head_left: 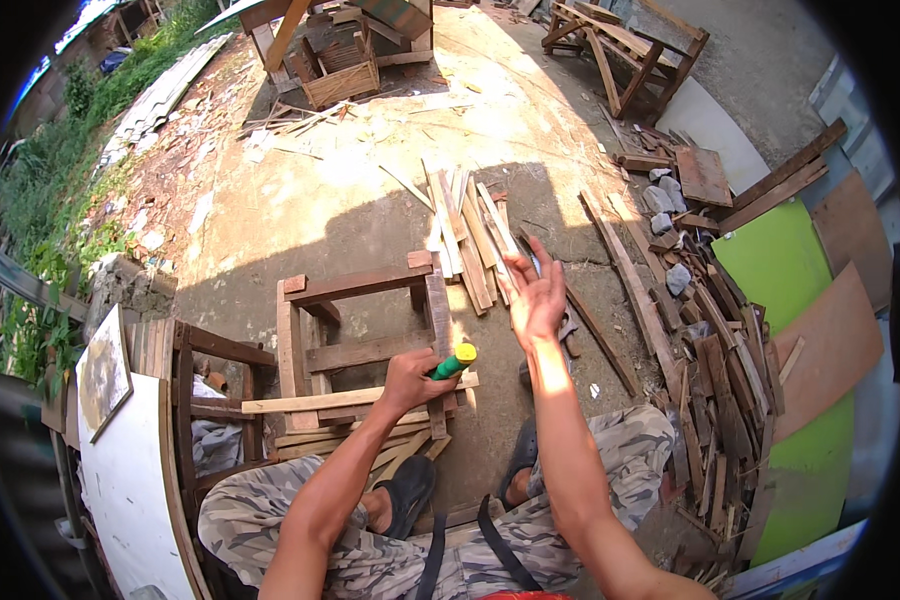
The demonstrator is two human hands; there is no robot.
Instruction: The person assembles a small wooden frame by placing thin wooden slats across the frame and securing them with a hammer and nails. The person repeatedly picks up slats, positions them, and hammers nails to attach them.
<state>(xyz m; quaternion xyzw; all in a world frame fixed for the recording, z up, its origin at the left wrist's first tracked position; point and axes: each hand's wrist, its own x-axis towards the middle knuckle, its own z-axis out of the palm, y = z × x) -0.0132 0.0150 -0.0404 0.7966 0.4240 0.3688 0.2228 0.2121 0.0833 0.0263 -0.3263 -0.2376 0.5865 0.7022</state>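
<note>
My left hand (406, 381) is closed around a tool with a green and yellow handle (455, 361), held over a light wooden slat (310, 402) that lies across a small wooden frame (365, 315). The tool's working end is hidden by the hand. My right hand (533, 293) is raised in the air with fingers spread and holds nothing, above a pile of pale wooden slats (470, 235) on the ground. My legs in camouflage trousers and dark sandals (405, 490) sit below the frame.
A long heap of dark scrap boards (715, 370) and grey stones (665, 200) runs along the right, beside green panels (780, 265). A white board (130, 490) and dark wooden chair frame (210, 400) stand at left. A wooden bench frame (625, 50) and crate (340, 75) stand far off.
</note>
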